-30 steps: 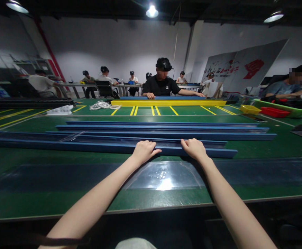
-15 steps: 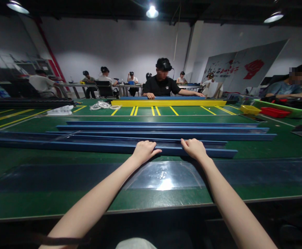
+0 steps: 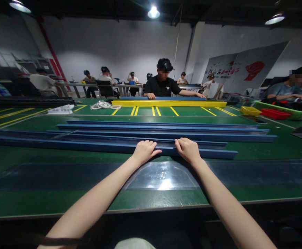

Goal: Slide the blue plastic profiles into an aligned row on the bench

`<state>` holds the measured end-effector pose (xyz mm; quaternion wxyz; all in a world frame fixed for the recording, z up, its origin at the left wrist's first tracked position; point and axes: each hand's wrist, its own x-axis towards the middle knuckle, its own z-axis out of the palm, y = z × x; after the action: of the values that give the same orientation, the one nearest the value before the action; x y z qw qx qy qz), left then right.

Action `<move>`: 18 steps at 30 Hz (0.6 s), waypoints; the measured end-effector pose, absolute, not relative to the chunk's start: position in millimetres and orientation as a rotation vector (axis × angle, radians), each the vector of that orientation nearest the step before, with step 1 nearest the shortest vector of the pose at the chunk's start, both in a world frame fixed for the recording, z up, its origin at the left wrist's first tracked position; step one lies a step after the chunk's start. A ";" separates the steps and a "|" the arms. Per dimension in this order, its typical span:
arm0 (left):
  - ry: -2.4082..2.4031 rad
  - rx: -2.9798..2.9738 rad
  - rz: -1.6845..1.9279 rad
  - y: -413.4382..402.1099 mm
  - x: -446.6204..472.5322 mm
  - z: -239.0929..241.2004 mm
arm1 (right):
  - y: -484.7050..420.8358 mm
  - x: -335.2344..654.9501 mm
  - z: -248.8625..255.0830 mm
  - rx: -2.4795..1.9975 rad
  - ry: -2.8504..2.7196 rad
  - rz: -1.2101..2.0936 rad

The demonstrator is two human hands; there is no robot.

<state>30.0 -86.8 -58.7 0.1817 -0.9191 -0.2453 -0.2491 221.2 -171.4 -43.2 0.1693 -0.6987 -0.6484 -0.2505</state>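
A long blue channel strip [image 3: 88, 144] lies crosswise on the green table, nearest to me among several like it. My left hand [image 3: 145, 151] is closed over its near wall, fingers curled inside the channel and thumb pointing right. To the right, my right hand [image 3: 187, 149] grips the same near wall, with its fingers bent over the edge. A clear film strip [image 3: 70, 174] lies flat on the table in front of the channel, under my forearms. The fingertips of both hands are partly hidden inside the channel.
More blue channel strips [image 3: 234, 137] lie just behind. Farther back are a yellow strip [image 3: 168, 103], coiled white cable [image 3: 100, 105] and a co-worker in black [image 3: 163, 84]. A yellow tray [image 3: 250, 111], red tray [image 3: 275, 113] and green basket [image 3: 296, 113] stand at right.
My right hand has slid a little left along the near wall, closer to my left hand. My left hand and the channel strip stay in place.
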 end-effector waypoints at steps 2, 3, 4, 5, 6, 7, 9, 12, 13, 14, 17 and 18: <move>-0.695 -2.590 -0.697 -87.4 30.1 -57.9 | -168.3 218.1 -44.7 -1.985 -1.817 -0.715; -0.696 -2.590 -0.693 -87.5 30.2 -57.7 | -166.5 217.7 -45.5 -2.007 -1.797 -0.710; -0.698 -2.592 -0.691 -87.5 30.2 -57.5 | -164.6 217.9 -46.1 -2.034 -1.781 -0.700; -0.695 -2.596 -0.688 -87.4 30.1 -57.4 | -162.8 218.5 -46.4 -2.059 -1.775 -0.686; -0.692 -2.602 -0.685 -87.0 30.0 -57.5 | -161.2 219.3 -46.5 -2.076 -1.779 -0.673; -0.687 -2.609 -0.683 -86.6 29.9 -57.6 | -159.9 220.1 -46.3 -2.085 -1.790 -0.664; -0.673 -2.626 -0.686 -85.6 29.3 -57.7 | -158.2 221.3 -45.4 -2.089 -1.807 -0.655; -0.639 -2.650 -0.703 -84.7 28.2 -56.5 | -158.2 222.5 -43.7 -2.102 -1.799 -0.653; -0.614 -2.648 -0.699 -84.6 27.8 -55.6 | -158.8 223.4 -43.2 -2.109 -1.796 -0.653; -0.585 -2.639 -0.688 -84.6 27.3 -54.5 | -159.6 224.8 -42.9 -2.117 -1.791 -0.653; -0.521 -2.589 -0.649 -84.7 25.8 -50.8 | -163.4 233.2 -42.6 -2.137 -1.771 -0.656; -0.519 -2.577 -0.643 -84.6 25.3 -49.8 | -164.8 237.3 -42.6 -2.138 -1.766 -0.659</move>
<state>25.3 -84.6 -49.8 0.2161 -0.9297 -0.1871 -0.2321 237.3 -164.8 -42.6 0.1451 -0.7423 -0.6129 -0.2286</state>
